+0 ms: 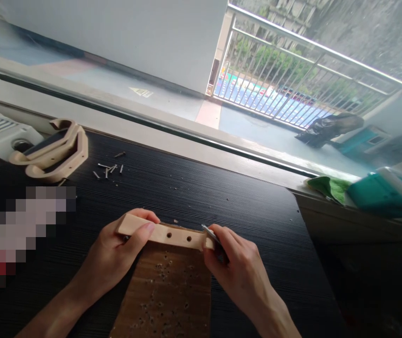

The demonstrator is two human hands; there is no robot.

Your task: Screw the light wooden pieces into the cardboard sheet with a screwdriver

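Observation:
A pale wooden bar (178,236) with two dark holes lies crosswise over the far end of a brown board (172,291). My left hand (125,244) is closed round the bar's left part, thumb pressed on its near face. At the bar's other end, my right hand (234,258) is closed on a thin grey blade-like piece (208,231), held against or just beside the wood. My fingers hide most of that piece, so its exact kind does not show. Many small holes and chipped spots mark the board's face.
Curved pale wooden hook-shaped parts (55,157) stand at the back left, beside several loose screws (109,170). Black tabletop (257,206) runs to a window ledge (172,145). A teal box (387,192) and green cloth (330,188) sit at the right. A blurred-out patch covers the left edge.

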